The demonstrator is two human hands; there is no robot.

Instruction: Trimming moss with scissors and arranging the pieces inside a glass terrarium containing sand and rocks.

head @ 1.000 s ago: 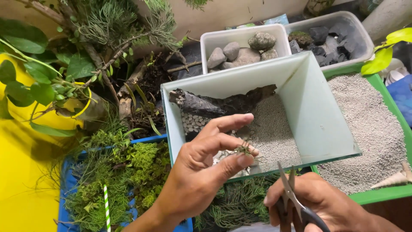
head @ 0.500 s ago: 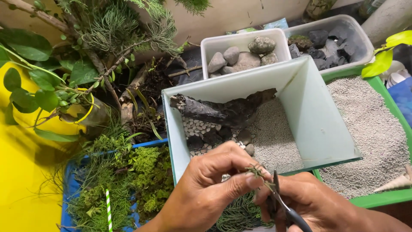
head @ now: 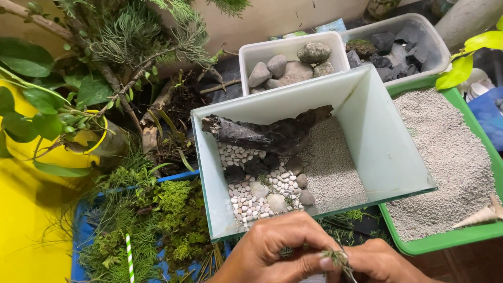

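- Head view, hands: the left hand [head: 285, 246] pinches a small green sprig [head: 335, 257] between thumb and fingertips, low at the picture's bottom edge, so the tuft stands free for working on. The right hand [head: 385, 262] sits just beside it, curled closed and touching the sprig; what it grips I cannot tell.
- Head view, glass tank [head: 390, 157]: just above the hands, tilted towards the person so its inside shows. A dark piece of driftwood [head: 267, 133] lies across the back, white pebbles [head: 246, 196] to the left, grey sand [head: 335, 167] to the right.
- Head view, supplies: moss [head: 181, 220] in a blue tray left, a tub of stones [head: 293, 65] behind, a green tray [head: 445, 238] of sand right, all near.
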